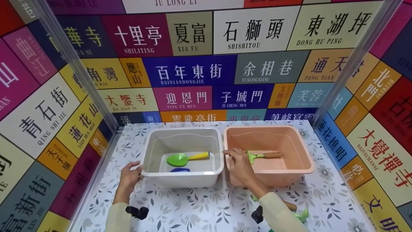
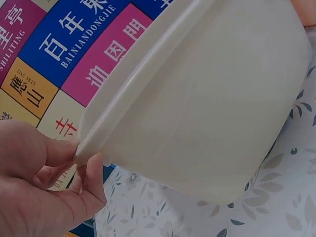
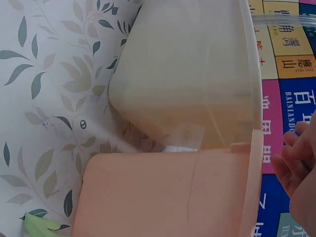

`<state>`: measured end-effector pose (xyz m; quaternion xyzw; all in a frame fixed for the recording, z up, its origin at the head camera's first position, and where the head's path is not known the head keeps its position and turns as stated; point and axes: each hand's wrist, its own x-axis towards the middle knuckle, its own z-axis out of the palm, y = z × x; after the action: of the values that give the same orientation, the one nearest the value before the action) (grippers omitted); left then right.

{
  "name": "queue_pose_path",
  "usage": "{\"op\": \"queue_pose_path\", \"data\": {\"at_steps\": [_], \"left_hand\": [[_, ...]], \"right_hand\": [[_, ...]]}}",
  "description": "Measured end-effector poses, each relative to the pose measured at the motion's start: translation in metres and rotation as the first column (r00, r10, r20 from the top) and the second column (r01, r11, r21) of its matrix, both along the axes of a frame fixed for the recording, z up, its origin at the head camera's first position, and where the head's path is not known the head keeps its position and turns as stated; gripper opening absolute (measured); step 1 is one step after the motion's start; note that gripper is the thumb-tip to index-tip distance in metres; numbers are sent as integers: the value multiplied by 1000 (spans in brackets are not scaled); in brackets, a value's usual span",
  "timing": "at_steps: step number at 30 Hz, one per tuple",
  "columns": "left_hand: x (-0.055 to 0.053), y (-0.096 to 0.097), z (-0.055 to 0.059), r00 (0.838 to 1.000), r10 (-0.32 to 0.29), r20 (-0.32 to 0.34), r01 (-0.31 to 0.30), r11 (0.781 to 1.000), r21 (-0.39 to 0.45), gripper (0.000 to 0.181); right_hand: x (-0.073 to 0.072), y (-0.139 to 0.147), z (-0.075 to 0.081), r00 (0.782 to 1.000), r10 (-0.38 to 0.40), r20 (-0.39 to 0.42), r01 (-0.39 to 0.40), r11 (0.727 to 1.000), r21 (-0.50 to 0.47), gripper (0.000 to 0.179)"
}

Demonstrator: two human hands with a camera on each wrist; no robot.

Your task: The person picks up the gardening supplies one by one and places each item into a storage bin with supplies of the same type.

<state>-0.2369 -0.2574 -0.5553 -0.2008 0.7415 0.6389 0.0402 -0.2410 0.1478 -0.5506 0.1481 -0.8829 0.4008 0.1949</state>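
My left hand (image 1: 129, 176) pinches the left rim of a whitish plastic bin (image 1: 196, 179); the left wrist view shows thumb and fingers on that rim (image 2: 123, 98). Inside the bin lie a green toy trowel (image 1: 178, 159) with a yellow handle and a blue piece (image 1: 180, 169), mostly hidden by the front wall. My right hand (image 1: 241, 167) hovers over the left side of a peach bin (image 1: 273, 178), where the two bins meet. Its fingers are loosely bent, apart from the rim in the right wrist view. A green toy rake (image 1: 254, 157) with a brown handle lies in the peach bin.
Under my right forearm, more green pieces (image 1: 302, 214) and a brown handle (image 1: 290, 206) lie on the leaf-patterned table (image 1: 180, 209), partly hidden. Colourful sign-covered walls (image 1: 193, 71) enclose the table's back and sides, with clear strips (image 1: 351, 64) at the corners.
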Motion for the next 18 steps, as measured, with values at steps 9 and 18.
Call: {"op": "queue_pose_path", "data": {"at_steps": [9,18], "left_hand": [[1,-8,2,1000,-19,16,20,999,-32,45],[0,-13,6,1000,-21,-1,21,998,-52,43]], "right_hand": [[14,24,0,1000,-16,21,17,1000,-20,42],[27,49,-2,997,-63,45,65,997,-37,41]]}}
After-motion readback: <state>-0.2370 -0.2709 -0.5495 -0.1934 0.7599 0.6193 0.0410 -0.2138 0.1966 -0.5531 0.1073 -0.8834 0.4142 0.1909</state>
